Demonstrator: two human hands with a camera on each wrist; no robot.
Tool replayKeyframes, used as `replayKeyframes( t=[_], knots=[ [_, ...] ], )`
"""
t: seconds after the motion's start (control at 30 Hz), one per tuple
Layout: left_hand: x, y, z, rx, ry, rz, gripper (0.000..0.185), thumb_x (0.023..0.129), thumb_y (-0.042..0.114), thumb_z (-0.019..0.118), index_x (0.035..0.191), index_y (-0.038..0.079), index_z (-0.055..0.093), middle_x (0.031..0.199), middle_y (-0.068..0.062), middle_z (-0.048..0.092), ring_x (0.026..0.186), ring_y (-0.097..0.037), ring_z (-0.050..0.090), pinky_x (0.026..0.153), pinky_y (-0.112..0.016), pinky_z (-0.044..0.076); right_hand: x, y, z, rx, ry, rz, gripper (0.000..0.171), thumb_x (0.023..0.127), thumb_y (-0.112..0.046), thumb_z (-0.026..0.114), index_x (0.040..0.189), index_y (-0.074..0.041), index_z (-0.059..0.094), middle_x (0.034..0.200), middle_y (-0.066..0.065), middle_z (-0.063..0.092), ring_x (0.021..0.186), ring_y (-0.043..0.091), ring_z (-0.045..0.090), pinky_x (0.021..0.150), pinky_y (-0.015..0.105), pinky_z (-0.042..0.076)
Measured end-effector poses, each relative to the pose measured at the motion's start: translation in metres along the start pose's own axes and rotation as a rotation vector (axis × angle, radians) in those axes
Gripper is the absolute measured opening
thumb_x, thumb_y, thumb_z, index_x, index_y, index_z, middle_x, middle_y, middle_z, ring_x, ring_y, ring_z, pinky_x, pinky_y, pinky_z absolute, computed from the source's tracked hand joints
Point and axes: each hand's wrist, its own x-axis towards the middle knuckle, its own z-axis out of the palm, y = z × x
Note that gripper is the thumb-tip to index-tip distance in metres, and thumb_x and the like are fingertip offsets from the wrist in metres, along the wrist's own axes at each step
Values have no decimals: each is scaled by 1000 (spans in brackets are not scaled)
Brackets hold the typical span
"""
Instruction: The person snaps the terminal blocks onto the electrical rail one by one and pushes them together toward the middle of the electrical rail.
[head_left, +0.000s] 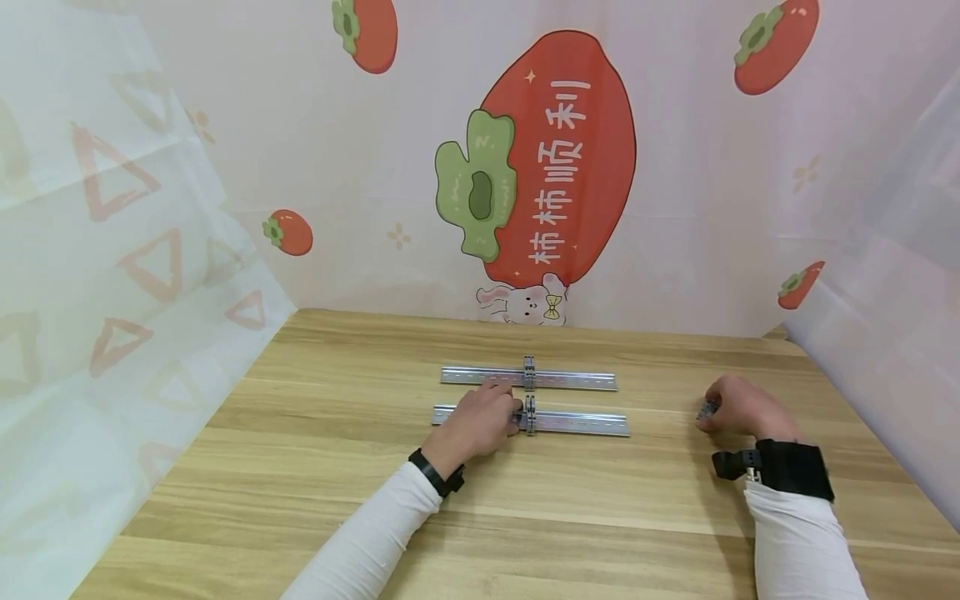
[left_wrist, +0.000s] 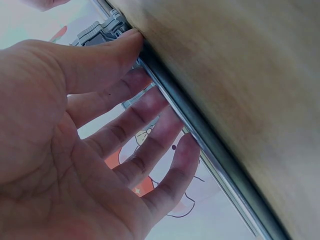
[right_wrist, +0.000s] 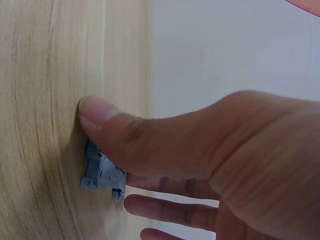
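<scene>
Left hand (head_left: 480,425) resting on the near silvery metal mounting rail (head_left: 577,422), palm down on the light wooden table (head_left: 375,500). Fingers (left_wrist: 150,117) lying side by side, gently bent, tips against the rail's edge; thumb tip pressed at the rail just beside a small grey plastic clip-on terminal block (head_left: 530,414) seated across that rail. Block just off the fingertips, toward the other hand. Not a closed grip as far as the left wrist view shows: fingers laid along the rail, not wrapped round it.

Second silvery metal rail (head_left: 465,376) parallel and just beyond the fingertips, apart from the first, carrying its own small grey terminal block (head_left: 528,372) in line with the near one. No contact between fingers and this far rail.

Right hand (head_left: 742,408) well apart from both rails, low on the table near its right edge. Thumb and fingers (right_wrist: 165,207) curled and pinched on a loose small grey plastic terminal block (right_wrist: 102,172); thumb tip on the table-side end, fingers underneath on the opposite face. Loose block sitting against the wood between thumb and fingers.

Dark strap with camera mount on the right wrist (head_left: 787,468); thin dark band on the left wrist (head_left: 437,473); white sleeves on both arms.

Backdrop: pale sheet printed with a large red persimmon (head_left: 555,158) behind the table.
</scene>
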Motion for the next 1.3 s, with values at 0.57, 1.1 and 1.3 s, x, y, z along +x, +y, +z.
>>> replayKeyframes(
  t=[0.57, 1.1, 1.3],
  knots=[
    [-1, -1, 0, -27, -21, -29, 34, 88, 29, 66, 119, 15, 65, 130, -5, 52, 126, -27, 41, 92, -45, 45, -2, -23, -6, 3, 130, -37, 38, 71, -29, 79, 93, 0, 67, 84, 9, 63, 72, 23, 54, 59, 37, 46],
    [-1, -2, -1, -9, -4, -2, 32, 88, 29, 67, 117, 16, 66, 117, -1, 57, 118, -26, 47, 86, -41, 48, 14, -98, 9, 304, 303, -420, 48, 76, -30, 78, 112, -2, 63, 104, 9, 65, 98, 31, 58, 83, 47, 48],
    [0, -1, 0, -14, -4, -5, 33, 87, 30, 67, 117, 16, 66, 130, -5, 52, 125, -27, 43, 91, -43, 46, 17, -124, 23, 429, 236, -456, 50, 75, -34, 78, 114, -6, 64, 111, 10, 64, 102, 29, 58, 85, 48, 48]
  ],
)
